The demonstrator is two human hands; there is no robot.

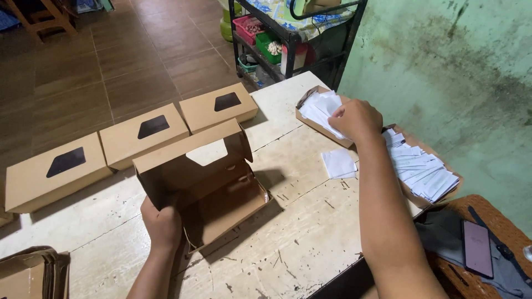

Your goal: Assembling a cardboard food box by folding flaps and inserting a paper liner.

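Now L hand (161, 223) grips open carton (205, 182) at table (299, 243) edge, R hand (356, 119) pinching paper slips (324, 111) in tray (310, 123).

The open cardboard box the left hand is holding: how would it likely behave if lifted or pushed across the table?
The open cardboard box looks empty and thin-walled, so it is probably light and would slide easily on the table. Its raised windowed lid stands on a fold, so it may flap or sag when moved. The left hand grips one wall only; the panels could flex under a squeeze.
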